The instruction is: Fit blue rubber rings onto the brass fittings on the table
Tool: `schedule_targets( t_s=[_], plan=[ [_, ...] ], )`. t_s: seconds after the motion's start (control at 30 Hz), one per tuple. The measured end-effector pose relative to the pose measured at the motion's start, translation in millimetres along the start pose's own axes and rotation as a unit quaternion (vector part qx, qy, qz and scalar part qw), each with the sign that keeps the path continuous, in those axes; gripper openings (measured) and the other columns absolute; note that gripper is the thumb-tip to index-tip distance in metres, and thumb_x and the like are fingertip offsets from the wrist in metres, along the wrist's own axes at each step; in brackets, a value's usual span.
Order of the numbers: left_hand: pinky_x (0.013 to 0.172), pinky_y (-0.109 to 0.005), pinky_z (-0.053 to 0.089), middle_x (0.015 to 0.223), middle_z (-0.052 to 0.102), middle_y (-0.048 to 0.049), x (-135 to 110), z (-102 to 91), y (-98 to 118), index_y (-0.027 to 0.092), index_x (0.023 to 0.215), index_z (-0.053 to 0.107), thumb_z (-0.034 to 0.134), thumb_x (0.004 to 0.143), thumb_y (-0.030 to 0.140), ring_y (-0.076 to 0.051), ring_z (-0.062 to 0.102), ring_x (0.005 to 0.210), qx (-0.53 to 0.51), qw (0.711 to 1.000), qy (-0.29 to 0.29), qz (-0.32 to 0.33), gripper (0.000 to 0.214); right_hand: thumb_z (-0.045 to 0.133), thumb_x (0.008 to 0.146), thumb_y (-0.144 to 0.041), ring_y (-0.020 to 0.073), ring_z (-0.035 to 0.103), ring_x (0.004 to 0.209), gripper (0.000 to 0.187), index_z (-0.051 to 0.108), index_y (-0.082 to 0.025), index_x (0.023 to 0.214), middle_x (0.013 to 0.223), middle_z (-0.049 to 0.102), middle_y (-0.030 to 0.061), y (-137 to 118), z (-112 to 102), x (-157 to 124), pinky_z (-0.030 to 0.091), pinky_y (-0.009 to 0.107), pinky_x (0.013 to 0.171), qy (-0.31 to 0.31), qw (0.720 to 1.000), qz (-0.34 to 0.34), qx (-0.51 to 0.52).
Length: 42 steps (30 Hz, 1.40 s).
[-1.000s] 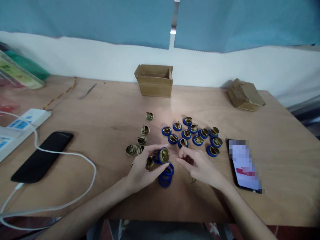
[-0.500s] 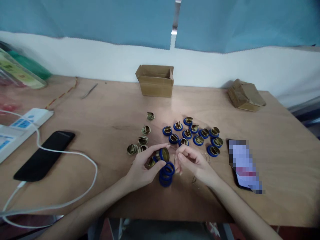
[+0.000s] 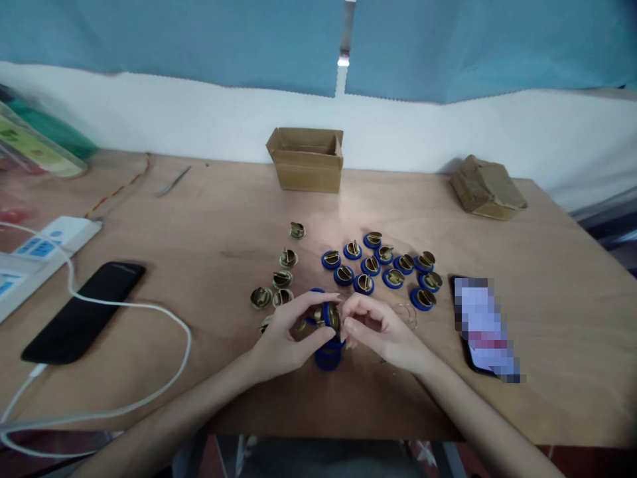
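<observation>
Our left hand: thumb and fingers clamped on a brass cap wearing a blue ring, held just above the table. Our right hand: fingertips pinched on the same cap. Beneath it: a stack of blue rings. To the left we see bare caps; beyond, ringed caps. Phone at right.

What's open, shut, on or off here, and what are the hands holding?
Cardboard box: open, flaps up.
Black phone: screen dark, white cable plugged in.
Second phone: screen lit.
Left hand: pinching a blue-ringed brass part.
Right hand: fingertips at that same part.
</observation>
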State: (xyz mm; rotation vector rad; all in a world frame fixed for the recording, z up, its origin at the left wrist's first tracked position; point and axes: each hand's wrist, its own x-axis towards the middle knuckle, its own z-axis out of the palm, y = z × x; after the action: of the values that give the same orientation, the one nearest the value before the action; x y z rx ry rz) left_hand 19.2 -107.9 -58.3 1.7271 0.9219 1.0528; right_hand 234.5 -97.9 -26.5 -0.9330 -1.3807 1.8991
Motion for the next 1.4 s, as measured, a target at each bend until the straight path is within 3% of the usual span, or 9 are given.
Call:
schedule_targets(
  t_s=[0.37,0.67,1.27,1.4],
  plan=[
    [0.093,-0.029,0.054,0.117,0.074,-0.0064,1.8,-0.6,3.8,0.025,0.13,0.062,0.07,0.088,0.02,-0.02,0.072,0.106,0.011,1.0,-0.021,0.0,0.043,0.067,0.094,-0.046,0.0103,0.049,0.067,0.031,0.054,-0.019,0.087,0.077,0.051,-0.0039,-1.9,1.3,-2.5,0.041,0.026,0.063,-0.004,0.998,-0.024,-0.064],
    [0.09,-0.027,0.055,0.113,0.075,-0.0063,3.8,-0.8,4.1,0.023,0.128,0.063,0.07,0.088,0.019,-0.018,0.072,0.101,0.0,1.0,-0.022,-0.002,0.041,0.063,0.097,-0.046,0.0127,0.057,0.07,0.03,0.054,-0.019,0.088,0.079,0.055,-0.0017,2.0,-2.4,-2.7,0.05,0.03,0.069,-0.018,0.998,-0.018,-0.065],
    [0.085,-0.027,0.058,0.112,0.075,-0.0079,3.3,-0.4,7.1,0.022,0.127,0.063,0.067,0.089,0.017,-0.019,0.072,0.099,-0.027,0.999,-0.038,-0.003,0.038,0.057,0.1,-0.032,0.0129,0.056,0.072,0.018,0.053,-0.02,0.088,0.078,0.056,-0.0019,2.4,-3.0,-3.8,0.047,0.028,0.069,-0.025,0.993,-0.033,-0.113],
    [0.093,-0.029,0.056,0.117,0.072,-0.0084,3.2,0.2,5.4,0.022,0.129,0.061,0.065,0.09,0.015,-0.019,0.07,0.107,-0.043,0.998,-0.041,-0.003,0.039,0.054,0.102,-0.032,0.0137,0.059,0.074,0.018,0.053,-0.02,0.089,0.079,0.057,-0.0014,3.5,-3.3,-4.3,0.048,0.028,0.068,-0.022,0.992,-0.024,-0.125]
  ],
)
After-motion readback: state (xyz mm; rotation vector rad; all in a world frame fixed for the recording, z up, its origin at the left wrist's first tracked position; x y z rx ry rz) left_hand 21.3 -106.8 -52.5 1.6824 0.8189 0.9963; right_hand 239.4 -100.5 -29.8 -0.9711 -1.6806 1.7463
